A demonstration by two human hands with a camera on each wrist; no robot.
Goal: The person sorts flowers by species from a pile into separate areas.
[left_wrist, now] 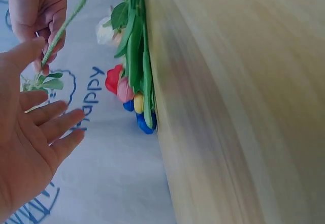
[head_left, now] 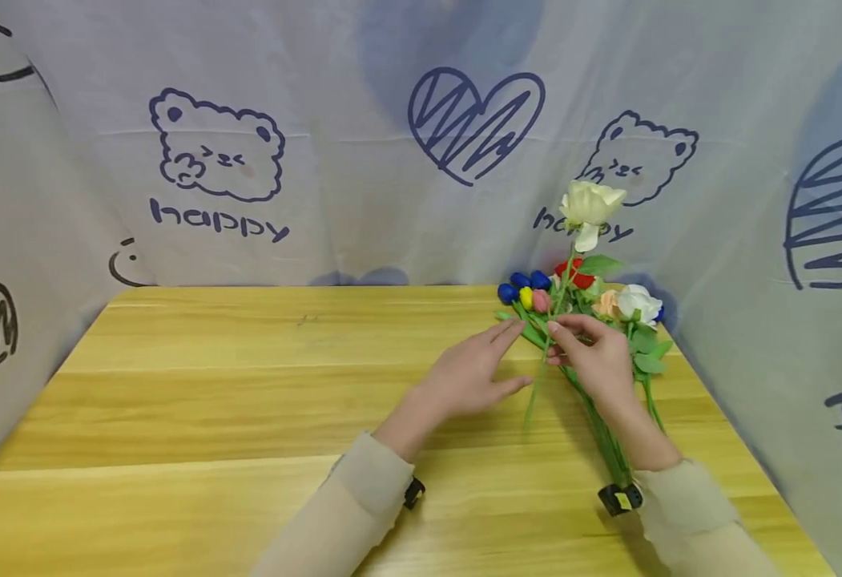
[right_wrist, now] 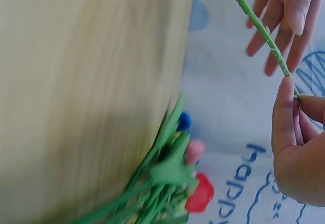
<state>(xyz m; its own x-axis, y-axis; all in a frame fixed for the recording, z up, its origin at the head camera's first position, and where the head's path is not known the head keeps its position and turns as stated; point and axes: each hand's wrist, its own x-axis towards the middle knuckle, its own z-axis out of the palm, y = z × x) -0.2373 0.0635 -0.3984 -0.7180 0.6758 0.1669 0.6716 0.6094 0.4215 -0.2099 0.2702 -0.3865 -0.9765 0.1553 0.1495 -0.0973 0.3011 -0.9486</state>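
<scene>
My right hand (head_left: 597, 357) pinches the green stem (right_wrist: 264, 33) of a white rose (head_left: 590, 204) between thumb and fingertips. The rose stands nearly upright, bloom at the top, its stem slanting down to the left. To the left of that stem is my left hand (head_left: 474, 369), its fingers extended and apart, holding nothing. In the left wrist view the left hand (left_wrist: 30, 132) shows its palm near the stem. Behind and below the right hand, a bunch of artificial flowers lies on the table, with blue tulips (head_left: 509, 293), a red flower (left_wrist: 114, 79) and another white rose (head_left: 638, 304).
The wooden table (head_left: 247, 385) meets a white cloth backdrop (head_left: 348, 184) with printed bears and hearts at its far edge. More cloth hangs along both sides. Green stems (head_left: 608, 441) of the bunch reach toward the table's front right.
</scene>
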